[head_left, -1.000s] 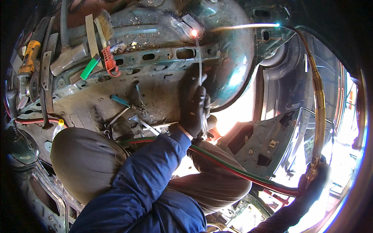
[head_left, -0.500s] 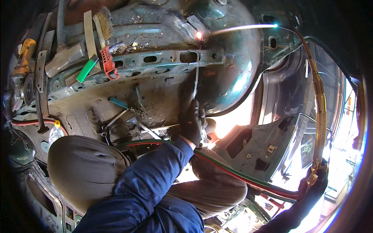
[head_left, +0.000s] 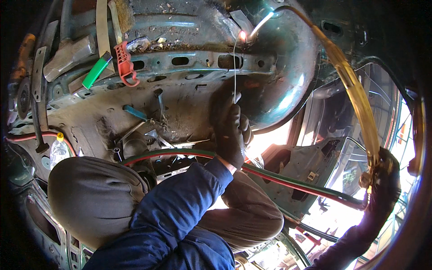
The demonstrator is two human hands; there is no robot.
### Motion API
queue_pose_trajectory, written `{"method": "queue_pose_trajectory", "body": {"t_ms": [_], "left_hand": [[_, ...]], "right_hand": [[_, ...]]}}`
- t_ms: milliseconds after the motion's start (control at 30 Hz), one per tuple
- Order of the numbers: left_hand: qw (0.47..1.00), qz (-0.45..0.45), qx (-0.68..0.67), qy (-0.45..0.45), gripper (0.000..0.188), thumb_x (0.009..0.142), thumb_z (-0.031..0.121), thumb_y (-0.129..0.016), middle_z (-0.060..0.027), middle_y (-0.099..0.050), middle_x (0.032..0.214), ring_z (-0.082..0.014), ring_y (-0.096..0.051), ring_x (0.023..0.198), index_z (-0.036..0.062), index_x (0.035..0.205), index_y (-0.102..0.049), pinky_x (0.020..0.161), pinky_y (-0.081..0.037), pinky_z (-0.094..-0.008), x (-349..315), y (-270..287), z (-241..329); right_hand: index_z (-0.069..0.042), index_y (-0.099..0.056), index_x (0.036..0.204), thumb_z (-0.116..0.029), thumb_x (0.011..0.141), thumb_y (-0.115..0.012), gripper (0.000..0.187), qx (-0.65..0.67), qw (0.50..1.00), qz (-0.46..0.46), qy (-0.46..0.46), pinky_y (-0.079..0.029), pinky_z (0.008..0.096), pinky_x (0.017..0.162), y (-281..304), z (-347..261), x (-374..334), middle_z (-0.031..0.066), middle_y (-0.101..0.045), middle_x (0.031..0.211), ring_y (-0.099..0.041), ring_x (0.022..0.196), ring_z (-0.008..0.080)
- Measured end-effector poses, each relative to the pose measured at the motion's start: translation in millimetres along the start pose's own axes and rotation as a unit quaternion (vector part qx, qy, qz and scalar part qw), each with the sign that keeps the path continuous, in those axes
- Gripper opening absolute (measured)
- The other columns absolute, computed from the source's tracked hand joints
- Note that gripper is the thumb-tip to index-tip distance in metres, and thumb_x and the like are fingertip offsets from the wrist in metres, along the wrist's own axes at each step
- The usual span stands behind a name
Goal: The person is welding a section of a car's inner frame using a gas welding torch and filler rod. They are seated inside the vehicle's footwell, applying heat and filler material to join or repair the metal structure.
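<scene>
The left hand (head_left: 231,132) holds a rod (head_left: 235,74), the right (head_left: 387,180) a torch (head_left: 353,85).

Black on the left hand (head_left: 231,135), black on the right hand (head_left: 388,180)! Silvery grey for the rod (head_left: 235,76) above the left grip, and pinkish red blazing from the spot (head_left: 243,35) at its tip. Brassy gold on the torch (head_left: 355,90) above the right grip, its flame (head_left: 261,25) white, bluish at the nozzle. Between the grips, hoses (head_left: 306,184): one green, one red! Navy sleeve (head_left: 175,207) below the left grip; far left of it, a bright green lighter (head_left: 96,73), a red handle (head_left: 124,63), a yellow cap (head_left: 60,136).
</scene>
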State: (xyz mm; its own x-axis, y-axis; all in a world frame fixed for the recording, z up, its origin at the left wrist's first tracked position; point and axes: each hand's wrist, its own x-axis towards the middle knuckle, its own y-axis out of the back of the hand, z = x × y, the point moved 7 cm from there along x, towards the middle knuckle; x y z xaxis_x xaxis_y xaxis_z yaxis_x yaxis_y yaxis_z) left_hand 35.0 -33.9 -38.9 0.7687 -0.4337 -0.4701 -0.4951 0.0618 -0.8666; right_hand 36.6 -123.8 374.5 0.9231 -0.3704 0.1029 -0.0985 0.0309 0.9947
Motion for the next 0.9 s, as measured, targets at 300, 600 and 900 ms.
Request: {"method": "queue_pose_trajectory", "body": {"t_ms": [300,600,900], "left_hand": [[0.989,0.089,0.118,-0.001,0.046,0.110,0.034,-0.052,0.0035,-0.041,0.065,-0.0084,-0.033,0.043,0.0122,0.150,-0.051,0.042,-0.031,-0.0274,7,3,9],[0.994,0.061,0.090,0.020,0.047,0.109,0.033,-0.052,0.0029,-0.041,0.065,-0.0089,-0.034,0.044,0.0101,0.150,-0.051,0.042,-0.033,-0.0269,16,16,5],[0.990,0.064,0.125,0.012,0.051,0.108,0.036,-0.055,0.0027,-0.041,0.066,-0.0088,-0.035,0.044,0.0105,0.152,-0.049,0.041,-0.032,-0.0265,26,27,3]], "right_hand": [[0.003,-0.064,0.126,-0.022,0.099,-0.064,0.038,-0.045,0.990,-0.128,0.036,-0.057,0.0330,0.078,-64,-69,38,0.0145,-0.069,0.105,-0.069,0.088,0.0201],[0.003,-0.066,0.121,-0.017,0.097,-0.065,0.031,-0.093,0.987,-0.111,0.075,-0.058,0.0328,0.076,-81,-78,46,0.0150,-0.070,0.105,-0.069,0.086,0.0204],[0.001,-0.066,0.123,-0.020,0.098,-0.064,0.033,-0.137,0.980,-0.127,0.068,-0.058,0.0333,0.075,-90,-79,58,0.0151,-0.070,0.107,-0.069,0.086,0.0208]]}}
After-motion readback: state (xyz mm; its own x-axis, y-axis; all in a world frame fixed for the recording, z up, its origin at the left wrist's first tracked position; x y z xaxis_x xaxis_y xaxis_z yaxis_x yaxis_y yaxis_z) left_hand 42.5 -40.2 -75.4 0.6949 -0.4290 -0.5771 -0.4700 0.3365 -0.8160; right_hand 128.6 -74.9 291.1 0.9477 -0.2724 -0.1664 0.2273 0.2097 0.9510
